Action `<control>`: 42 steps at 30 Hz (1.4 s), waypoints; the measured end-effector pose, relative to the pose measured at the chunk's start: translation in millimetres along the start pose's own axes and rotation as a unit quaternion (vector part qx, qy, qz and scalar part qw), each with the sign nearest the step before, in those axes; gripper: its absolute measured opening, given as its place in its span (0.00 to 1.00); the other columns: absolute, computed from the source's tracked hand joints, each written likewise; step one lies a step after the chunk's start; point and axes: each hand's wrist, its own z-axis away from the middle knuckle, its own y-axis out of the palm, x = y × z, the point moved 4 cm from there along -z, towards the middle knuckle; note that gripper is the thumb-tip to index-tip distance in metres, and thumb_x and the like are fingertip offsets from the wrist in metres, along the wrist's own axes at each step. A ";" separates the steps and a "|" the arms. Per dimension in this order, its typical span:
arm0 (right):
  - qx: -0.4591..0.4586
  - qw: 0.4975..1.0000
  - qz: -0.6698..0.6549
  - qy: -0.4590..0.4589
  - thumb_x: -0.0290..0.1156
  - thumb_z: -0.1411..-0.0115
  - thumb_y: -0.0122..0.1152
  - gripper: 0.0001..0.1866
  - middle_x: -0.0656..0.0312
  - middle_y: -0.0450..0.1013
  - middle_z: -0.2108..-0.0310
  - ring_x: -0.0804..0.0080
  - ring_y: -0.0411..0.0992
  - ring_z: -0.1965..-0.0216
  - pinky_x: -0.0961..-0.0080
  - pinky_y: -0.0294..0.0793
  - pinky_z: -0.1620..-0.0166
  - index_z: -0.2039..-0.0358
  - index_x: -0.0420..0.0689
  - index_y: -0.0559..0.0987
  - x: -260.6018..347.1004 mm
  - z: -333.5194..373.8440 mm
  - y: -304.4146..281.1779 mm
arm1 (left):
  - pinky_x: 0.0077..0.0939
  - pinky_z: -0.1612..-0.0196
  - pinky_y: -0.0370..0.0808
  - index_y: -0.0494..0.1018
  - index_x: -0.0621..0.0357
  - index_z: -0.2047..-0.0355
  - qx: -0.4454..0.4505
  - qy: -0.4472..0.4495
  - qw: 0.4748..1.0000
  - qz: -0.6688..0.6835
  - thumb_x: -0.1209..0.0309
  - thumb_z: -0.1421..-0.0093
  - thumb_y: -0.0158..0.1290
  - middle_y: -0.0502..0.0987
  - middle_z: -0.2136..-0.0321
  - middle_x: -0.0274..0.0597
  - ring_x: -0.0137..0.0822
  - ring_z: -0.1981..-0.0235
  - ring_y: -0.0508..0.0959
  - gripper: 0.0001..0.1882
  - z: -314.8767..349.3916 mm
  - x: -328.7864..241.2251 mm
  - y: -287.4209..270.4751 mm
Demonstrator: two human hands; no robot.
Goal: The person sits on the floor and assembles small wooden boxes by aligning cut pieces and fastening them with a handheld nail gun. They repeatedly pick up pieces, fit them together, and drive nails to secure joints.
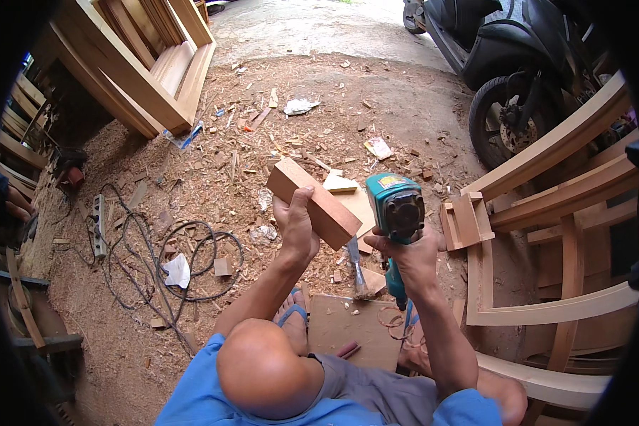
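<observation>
My left hand [298, 224] grips a rectangular wooden block [314, 202], thumb over its top, and holds it tilted above the ground. To its right, my right hand [413, 259] is wrapped round the grip of a teal and black power tool [397, 202]. The tool's bulky head points up toward me, and a narrower teal part shows below my hand. Its exact kind I cannot make out. Block and tool are apart. Below, between them, is a chisel-like flat blade [355, 259]. Beyond the block lie a pale wedge [341, 183] and a flat light board [362, 209].
Shavings and offcuts cover the ground. A black cable [145, 241] coils at left beside a power strip [99, 227]. Wooden frames [184, 85] lean at upper left; more frames [547, 312] stand at right by a scooter [508, 113]. A board [348, 326] lies before me.
</observation>
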 end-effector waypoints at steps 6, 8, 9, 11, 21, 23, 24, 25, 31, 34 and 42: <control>-0.049 0.990 -0.109 -0.068 0.18 0.56 0.76 0.45 0.57 0.73 0.53 0.70 0.75 0.53 0.74 0.83 0.54 0.40 0.38 0.59 -23.6 4.6 12.1 | 0.35 0.47 0.71 0.61 0.56 0.51 -0.047 0.015 0.999 0.004 0.68 0.44 0.58 0.68 0.58 0.40 0.34 0.55 0.71 0.24 15.1 13.0 9.3; -0.064 0.987 -0.113 -0.091 0.16 0.56 0.75 0.47 0.56 0.73 0.53 0.69 0.76 0.53 0.73 0.83 0.54 0.38 0.38 0.57 -23.1 3.9 10.6 | 0.36 0.47 0.72 0.60 0.56 0.50 -0.057 -0.003 0.998 0.012 0.69 0.44 0.57 0.68 0.57 0.40 0.34 0.54 0.71 0.24 19.1 20.6 14.2; -0.070 0.985 -0.120 -0.098 0.16 0.55 0.75 0.47 0.56 0.73 0.53 0.69 0.76 0.54 0.73 0.83 0.54 0.38 0.38 0.57 -23.2 3.8 9.7 | 0.36 0.46 0.73 0.59 0.56 0.49 -0.072 -0.020 0.997 0.013 0.69 0.43 0.57 0.68 0.57 0.40 0.35 0.53 0.72 0.25 21.2 24.5 15.4; -0.075 0.984 -0.127 -0.097 0.15 0.55 0.74 0.47 0.55 0.74 0.54 0.69 0.77 0.55 0.74 0.83 0.54 0.38 0.38 0.57 -24.8 4.4 7.6 | 0.37 0.47 0.73 0.58 0.56 0.48 -0.054 -0.030 0.998 0.016 0.69 0.43 0.57 0.68 0.56 0.41 0.35 0.53 0.72 0.26 22.1 27.6 20.0; -0.087 0.989 -0.063 -0.101 0.20 0.55 0.77 0.36 0.60 0.76 0.59 0.75 0.77 0.60 0.80 0.79 0.57 0.49 0.39 0.64 -40.1 4.9 1.0 | 0.37 0.47 0.74 0.57 0.57 0.48 -0.063 -0.042 0.997 0.000 0.70 0.43 0.57 0.67 0.55 0.43 0.36 0.52 0.72 0.26 24.1 36.8 20.1; -0.089 0.989 -0.055 -0.102 0.20 0.55 0.77 0.35 0.60 0.76 0.60 0.76 0.77 0.60 0.80 0.79 0.57 0.51 0.39 0.65 -41.0 5.3 1.2 | 0.36 0.48 0.74 0.57 0.57 0.48 -0.058 -0.035 0.998 0.000 0.71 0.43 0.57 0.67 0.55 0.43 0.36 0.53 0.72 0.26 23.4 37.6 18.9; -0.092 0.989 -0.055 -0.105 0.20 0.55 0.77 0.34 0.60 0.76 0.60 0.76 0.77 0.61 0.80 0.79 0.57 0.51 0.39 0.65 -40.8 6.0 1.9 | 0.36 0.48 0.74 0.57 0.57 0.48 -0.066 -0.042 0.997 -0.002 0.71 0.43 0.57 0.67 0.55 0.43 0.36 0.53 0.72 0.26 23.1 38.3 17.3; -0.096 0.988 -0.039 -0.113 0.20 0.55 0.77 0.34 0.60 0.76 0.60 0.76 0.77 0.61 0.80 0.78 0.57 0.52 0.39 0.65 -39.8 6.6 2.3 | 0.36 0.48 0.75 0.57 0.58 0.48 -0.058 -0.030 0.998 0.000 0.71 0.43 0.57 0.67 0.55 0.43 0.36 0.53 0.72 0.26 22.7 37.6 17.6; -0.095 0.989 -0.034 -0.109 0.21 0.56 0.78 0.35 0.60 0.76 0.60 0.77 0.77 0.60 0.80 0.78 0.57 0.50 0.38 0.65 -40.4 7.1 1.4 | 0.35 0.49 0.75 0.59 0.58 0.49 -0.038 -0.010 0.999 0.006 0.71 0.43 0.56 0.67 0.57 0.42 0.35 0.55 0.73 0.24 20.4 36.7 18.7; -0.067 0.991 -0.048 -0.101 0.25 0.55 0.78 0.35 0.59 0.76 0.59 0.75 0.77 0.60 0.79 0.78 0.57 0.50 0.38 0.66 -40.2 5.2 -4.9 | 0.35 0.50 0.76 0.60 0.60 0.50 0.003 -0.045 0.999 0.023 0.69 0.43 0.56 0.68 0.58 0.42 0.35 0.56 0.73 0.24 10.0 32.6 15.0; 0.033 0.968 0.235 0.082 0.29 0.48 0.71 0.18 0.65 0.76 0.74 0.77 0.74 0.75 0.74 0.75 0.70 0.57 0.40 0.78 43.2 10.4 -64.3 | 0.33 0.57 0.81 0.60 0.64 0.49 0.167 -0.130 0.977 -0.014 0.63 0.48 0.58 0.69 0.62 0.44 0.34 0.59 0.75 0.31 -55.7 -21.3 -16.3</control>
